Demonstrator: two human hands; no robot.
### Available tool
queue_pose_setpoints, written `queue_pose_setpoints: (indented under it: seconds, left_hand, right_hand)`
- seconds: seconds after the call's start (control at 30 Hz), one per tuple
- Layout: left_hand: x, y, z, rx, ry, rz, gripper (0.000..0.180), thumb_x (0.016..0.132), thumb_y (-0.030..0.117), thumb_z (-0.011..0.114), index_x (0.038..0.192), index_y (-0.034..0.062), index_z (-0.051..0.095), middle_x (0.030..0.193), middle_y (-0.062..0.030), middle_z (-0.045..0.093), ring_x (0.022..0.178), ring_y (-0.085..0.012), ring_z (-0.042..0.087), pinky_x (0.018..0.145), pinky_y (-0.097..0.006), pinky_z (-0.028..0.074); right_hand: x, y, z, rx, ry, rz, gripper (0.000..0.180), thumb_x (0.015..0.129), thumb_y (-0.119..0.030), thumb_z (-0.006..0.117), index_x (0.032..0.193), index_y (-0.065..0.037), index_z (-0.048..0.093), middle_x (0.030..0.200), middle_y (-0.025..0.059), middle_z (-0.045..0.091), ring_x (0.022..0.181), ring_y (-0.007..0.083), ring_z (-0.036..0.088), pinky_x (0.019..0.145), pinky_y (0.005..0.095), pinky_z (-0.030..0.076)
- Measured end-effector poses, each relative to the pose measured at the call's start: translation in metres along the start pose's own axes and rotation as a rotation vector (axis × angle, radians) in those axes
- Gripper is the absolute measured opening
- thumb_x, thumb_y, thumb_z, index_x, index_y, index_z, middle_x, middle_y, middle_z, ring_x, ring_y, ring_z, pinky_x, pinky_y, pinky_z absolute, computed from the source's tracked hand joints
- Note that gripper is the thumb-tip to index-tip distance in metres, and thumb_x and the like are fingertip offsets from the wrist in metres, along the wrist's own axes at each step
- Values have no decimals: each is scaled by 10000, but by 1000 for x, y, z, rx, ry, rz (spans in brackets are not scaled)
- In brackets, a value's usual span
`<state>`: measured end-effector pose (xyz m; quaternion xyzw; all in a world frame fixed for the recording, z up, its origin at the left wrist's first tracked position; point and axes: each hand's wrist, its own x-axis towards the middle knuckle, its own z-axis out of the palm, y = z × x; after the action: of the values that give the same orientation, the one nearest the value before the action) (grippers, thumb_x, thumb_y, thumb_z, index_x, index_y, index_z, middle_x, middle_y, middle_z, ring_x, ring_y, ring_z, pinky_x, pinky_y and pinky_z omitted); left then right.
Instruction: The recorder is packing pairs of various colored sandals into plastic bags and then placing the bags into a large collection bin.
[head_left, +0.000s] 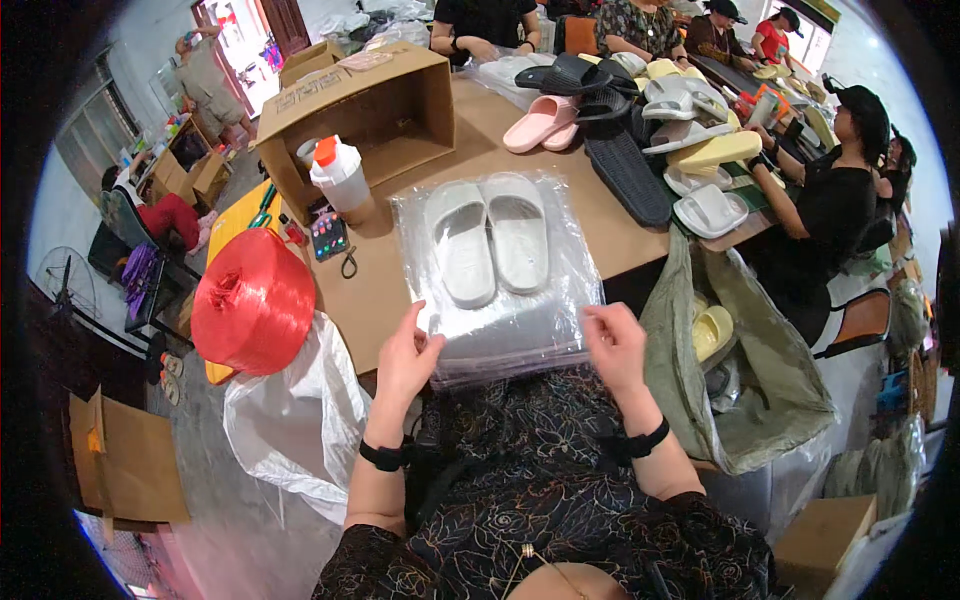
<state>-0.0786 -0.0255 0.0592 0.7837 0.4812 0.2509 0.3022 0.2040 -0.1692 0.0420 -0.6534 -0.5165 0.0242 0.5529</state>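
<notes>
A pair of white slide slippers [462,245] lies soles down, side by side, on a stack of clear plastic bags [500,335] at the table edge in front of me. At the stack's left edge is my left hand [405,358], its thumb and forefinger apart and nothing visible between them. My right hand [618,350] is at the right edge of the bags, fingers curled together. Whether a bit of film is pinched in them cannot be made out. Neither hand touches the slippers.
An open cardboard box [350,115], a bottle with an orange cap [340,175] and a red twine roll [253,300] are on the left. Black slides [628,165] and pink slides [541,124] lie beyond. A green sack [770,400] hangs right, near a seated co-worker [840,210].
</notes>
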Motion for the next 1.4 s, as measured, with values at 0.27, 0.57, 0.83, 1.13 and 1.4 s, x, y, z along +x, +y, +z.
queue_pose_setpoints:
  seconds: [0.27,0.57,0.83,1.13,1.4]
  left_hand:
    - [-13,-2,14,-260,51,30,543,932,15,465,1470,79,453,693,-81,638,602,-121,584,644,-296,486]
    - [-14,-25,14,-483,-26,-23,460,969,19,441,1420,56,525,794,-23,689,664,-62,540,648,-219,446]
    - [-9,-51,-2,-730,-54,77,430,953,-20,424,1361,1,558,1090,-90,693,841,-79,562,715,-245,457]
    - [-8,-34,7,-132,179,397,346,810,-26,703,1125,115,726,1334,-96,600,946,-183,605,768,-300,521]
    - [-1,-39,7,140,293,576,141,761,0,745,874,81,726,1201,-70,707,948,-210,634,836,-313,504]
  right_hand:
    - [7,9,-16,22,-134,384,639,880,-283,740,1407,-31,482,875,46,659,716,127,585,720,287,490]
    - [-8,60,-8,511,44,406,415,931,5,563,1343,0,517,740,-20,591,686,31,529,620,204,411]
    - [19,19,-22,-122,-263,-174,572,768,86,612,1276,-177,618,1321,69,561,792,249,644,740,351,553]
    - [22,28,-22,-8,-270,-203,193,793,22,678,964,-65,705,1202,61,696,823,208,710,681,310,565]
    - [21,40,-31,-29,-191,-96,105,830,8,674,919,-45,691,1176,66,708,712,143,657,586,254,506]
